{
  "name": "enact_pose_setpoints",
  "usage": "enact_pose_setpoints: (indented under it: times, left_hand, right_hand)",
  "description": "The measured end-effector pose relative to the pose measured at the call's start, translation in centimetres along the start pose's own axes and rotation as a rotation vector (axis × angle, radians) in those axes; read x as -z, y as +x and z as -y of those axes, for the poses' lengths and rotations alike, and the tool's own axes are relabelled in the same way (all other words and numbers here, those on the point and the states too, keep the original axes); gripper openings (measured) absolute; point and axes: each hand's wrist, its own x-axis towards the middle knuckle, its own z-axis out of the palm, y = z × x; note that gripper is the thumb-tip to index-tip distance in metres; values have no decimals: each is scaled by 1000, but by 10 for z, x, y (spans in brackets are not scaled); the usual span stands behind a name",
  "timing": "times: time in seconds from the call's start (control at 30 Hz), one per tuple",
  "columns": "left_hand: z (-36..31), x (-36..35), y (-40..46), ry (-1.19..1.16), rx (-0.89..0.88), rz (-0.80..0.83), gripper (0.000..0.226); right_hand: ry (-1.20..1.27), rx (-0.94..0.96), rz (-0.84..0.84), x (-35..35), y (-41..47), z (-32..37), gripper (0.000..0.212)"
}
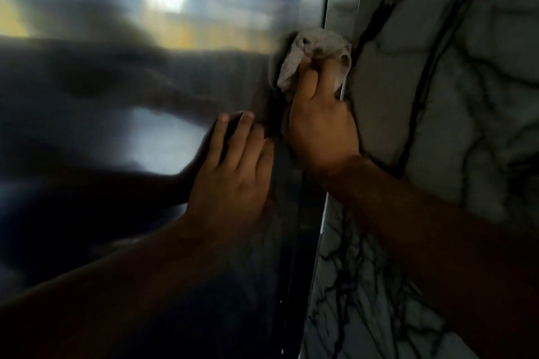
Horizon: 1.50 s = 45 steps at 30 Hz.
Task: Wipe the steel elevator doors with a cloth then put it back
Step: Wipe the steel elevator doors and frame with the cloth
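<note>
Both hands are up: right hand [320,128] squeezes the cloth [309,52] against the steel door [145,81]; left hand [233,172] lies flat, fingers spread, holding nothing.

Two bare hands show: one left hand [230,175] laid flat with fingers spread on the steel, and one right hand [319,122] closed around the one cloth [309,52]. One steel door panel [116,96] fills the view, with one steel frame strip [341,3] at its right edge beside one veined marble wall [452,96].
</note>
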Motion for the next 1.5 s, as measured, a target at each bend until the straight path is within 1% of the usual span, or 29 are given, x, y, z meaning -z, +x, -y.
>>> enact_pose_setpoints:
  times: [0.07, 0.17, 0.3, 0.37, 0.47, 0.53, 0.67, 0.73, 0.9, 1.0, 1.2, 1.3, 1.4, 1.5]
  left_hand:
    - [-5, -8, -10, -6, -3, -9, 58]
    - [-14, -17, -24, -27, -25, 18, 63]
    - [-23, -26, -39, -72, -28, 45, 66]
    - [-27, -30, -43, -78, -26, 55, 64]
    - [-34, -35, -50, -49, -7, 46, 52]
    - [-38, -39, -54, -37, 14, 21, 43]
    - [-46, -51, -71, -15, -2, 4, 36]
    - [-48, -57, -80, -10, -17, -5, 33]
    - [-57, -69, -106, -31, -53, 9, 34]
    - [-65, -73, -120, -64, -52, 31, 33]
    - [-82, -87, -151, -130, -59, 97, 39]
    - [-90, -98, -170, -146, -87, 139, 41]
    - [-97, -109, -191, -156, -117, 184, 45]
    - [-102, -114, -212, -142, -145, 248, 49]
  right_hand:
    - [-14, -3, -12, -3, -4, 1, 29]
    - [-40, -6, -30, -9, -16, 1, 35]
    - [33, 6, -22, -20, -47, 0, 44]
    - [54, 7, 20, -26, -70, -2, 45]
    - [41, 15, 80, -36, -106, -5, 45]
    - [7, 46, 81, -41, -127, -7, 43]
    - [-7, 71, 83, -53, -171, -9, 44]
    - [-18, 66, 75, -58, -187, -9, 41]
    - [6, 61, 72, -75, -231, -9, 34]
    - [20, 53, 113, -87, -262, -10, 31]
    - [36, 69, 196, -102, -338, -8, 25]
    - [58, 45, 231, -112, -372, -7, 27]
    - [89, 9, 246, -123, -388, -5, 35]
    - [94, -27, 210, -126, -396, -3, 36]
